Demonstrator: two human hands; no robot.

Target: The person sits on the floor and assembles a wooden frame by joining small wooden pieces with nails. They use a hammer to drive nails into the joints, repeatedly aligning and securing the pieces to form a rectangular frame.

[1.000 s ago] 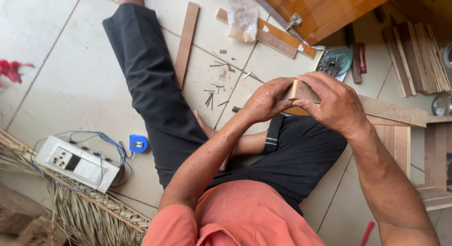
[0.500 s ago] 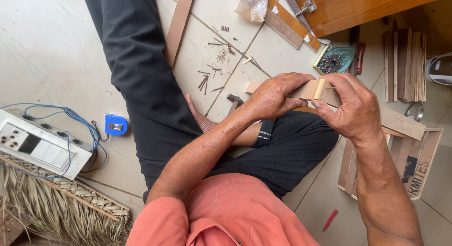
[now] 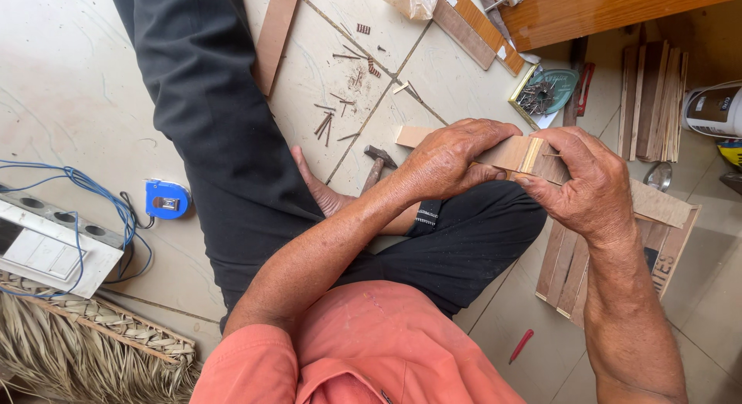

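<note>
I sit on a tiled floor with my legs in black trousers. My left hand [image 3: 448, 158] grips a light wooden strip [image 3: 510, 151] from above, holding it over my knee. My right hand [image 3: 587, 189] pinches a small nail [image 3: 550, 154] against the strip's surface, with its other fingers wrapped around the wood. A hammer [image 3: 376, 165] lies on the floor just left of my left hand, beside my bare foot [image 3: 321, 189].
Loose nails [image 3: 340, 110] are scattered on the tiles. A tray of nails [image 3: 542, 91], stacked wooden slats [image 3: 653, 98], a wooden board [image 3: 275, 33], a blue tape measure [image 3: 165, 199], a white socket box with blue cable [image 3: 46, 242], woven straw [image 3: 85, 350] and a red pencil [image 3: 521, 346] surround me.
The view has shifted and come closer. My hands still hold the strip; the right hand now pinches a nail against the wood.
</note>
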